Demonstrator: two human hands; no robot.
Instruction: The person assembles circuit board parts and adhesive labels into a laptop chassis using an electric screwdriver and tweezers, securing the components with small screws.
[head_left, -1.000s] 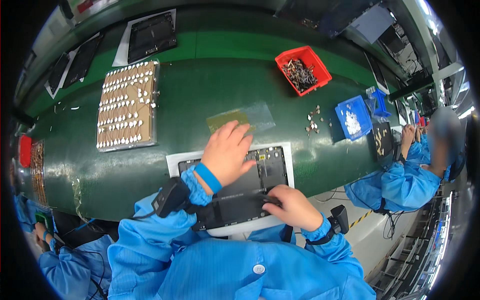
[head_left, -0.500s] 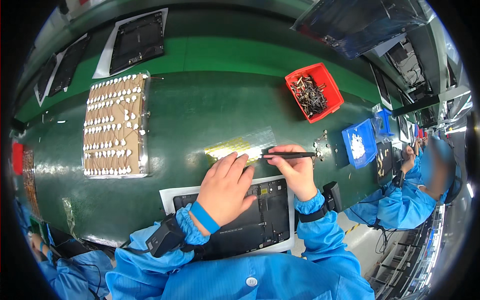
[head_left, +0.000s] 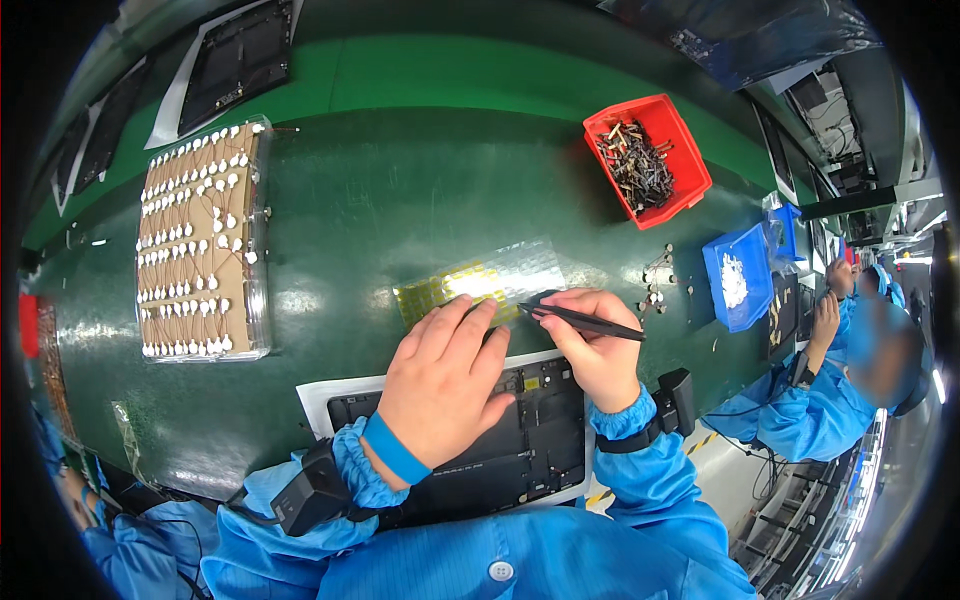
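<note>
My left hand (head_left: 440,385) lies spread, its fingertips pressing the near edge of a clear sheet with yellow stickers (head_left: 432,291). Black tweezers (head_left: 598,324) are pinched in my right hand (head_left: 600,358). Their tip points left and touches or hovers just over the sheet's right part; I cannot tell which. Whether a sticker is between the tips is too small to see. Below both hands, a black tablet housing (head_left: 548,440) rests on a white sheet, partly covered by my left hand and wrist.
A red bin (head_left: 690,165) of small dark parts stands at the back right, a blue bin (head_left: 742,310) of white pieces nearer. Small wired discs (head_left: 657,280) lie between. At left is a clear tray (head_left: 258,300) with rows of white wired discs. A co-worker (head_left: 790,415) sits at right.
The tweezers have gone from nearly level to slanted, their rear end now lower. The left hand stays on the sheet. The whole view has shifted slightly.
</note>
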